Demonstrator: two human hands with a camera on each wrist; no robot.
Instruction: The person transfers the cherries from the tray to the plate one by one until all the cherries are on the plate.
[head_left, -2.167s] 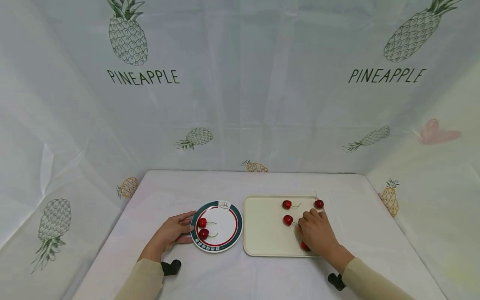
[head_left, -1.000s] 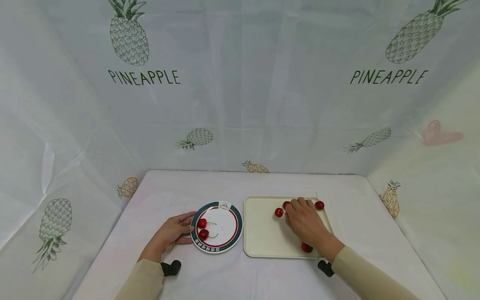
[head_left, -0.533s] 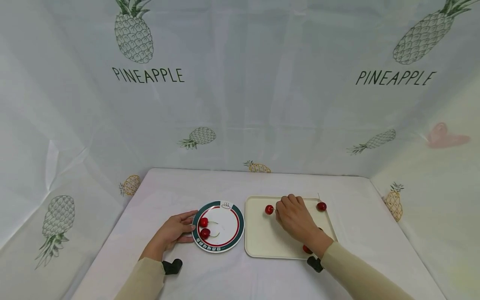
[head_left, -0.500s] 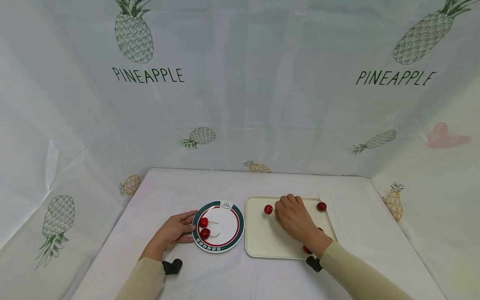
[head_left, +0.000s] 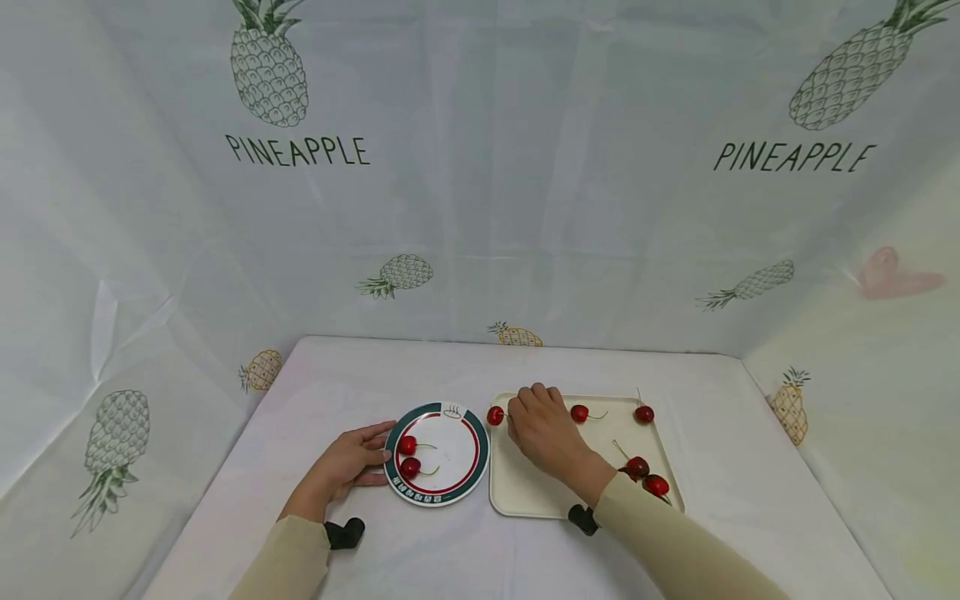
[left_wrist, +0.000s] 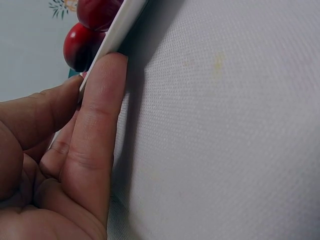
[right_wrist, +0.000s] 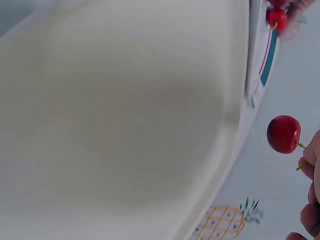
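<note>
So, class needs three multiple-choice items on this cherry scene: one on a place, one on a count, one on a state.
1. Where is the cherry that the right hand holds?
A. above the tray's left rim
B. on the plate
C. on the cloth by the left hand

2. How many cherries lie on the plate?
A. none
B. two
C. five

3. How does the left hand meet the plate?
A. lifts it clear
B. fingers rest on its edge
C. stays far from it

Answers:
1 A: the right hand pinches the held cherry by its stem over the tray.
2 B: two cherries lie on the plate.
3 B: the left hand touches its rim.
</note>
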